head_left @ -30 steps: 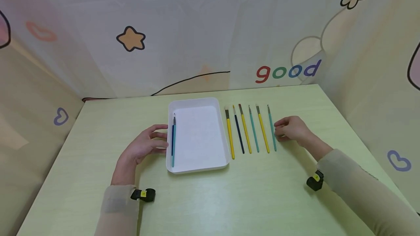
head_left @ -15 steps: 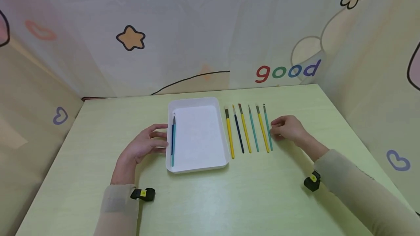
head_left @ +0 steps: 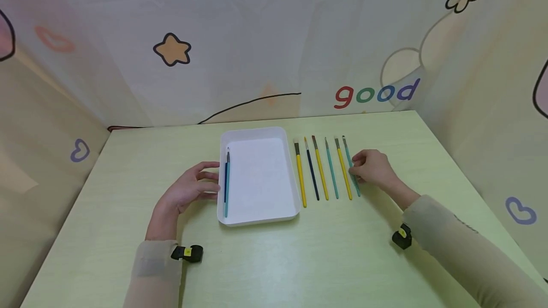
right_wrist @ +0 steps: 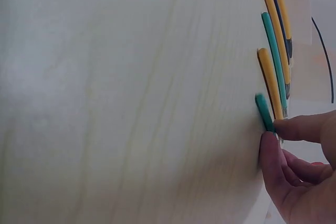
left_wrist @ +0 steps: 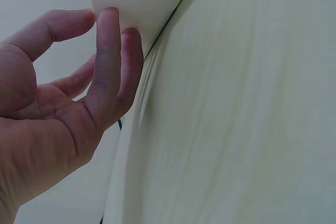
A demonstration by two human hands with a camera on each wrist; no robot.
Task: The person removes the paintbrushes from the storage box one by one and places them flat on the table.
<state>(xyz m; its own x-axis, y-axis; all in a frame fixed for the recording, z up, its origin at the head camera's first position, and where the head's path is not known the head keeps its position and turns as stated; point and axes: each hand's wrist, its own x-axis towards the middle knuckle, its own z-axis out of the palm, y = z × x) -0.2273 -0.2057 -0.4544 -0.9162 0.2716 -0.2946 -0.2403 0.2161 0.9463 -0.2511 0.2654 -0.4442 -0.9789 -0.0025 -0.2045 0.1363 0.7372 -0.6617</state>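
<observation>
My right hand point(head_left: 373, 168) pinches the turquoise paintbrush point(head_left: 347, 151) at the right end of a row of brushes. In the right wrist view, its thumb and a finger meet around that brush's handle point(right_wrist: 263, 109). The brush lies at a slant, its top close to a yellow-handled paintbrush point(head_left: 344, 175). With its fingertips, my left hand point(head_left: 188, 188) touches the left wall of a white rectangular tray point(head_left: 261, 220). Its fingers are slightly bent, and they hold nothing. Inside the tray, along the left side, a turquoise paintbrush point(head_left: 228, 189) and a dark blue paintbrush point(head_left: 225, 179) lie side by side.
Between the tray and my right hand lie more brushes: a wide yellow one point(head_left: 301, 179), a dark blue one point(head_left: 312, 175), a yellow one point(head_left: 320, 170) and a turquoise one point(head_left: 331, 170). A printed cloth point(head_left: 257, 37) stands behind the pale wooden table point(head_left: 274, 265).
My right hand has moved left. The rightmost turquoise brush first slid left toward the yellow one, then its lower end swung back right. My left hand and the tray stay put.
</observation>
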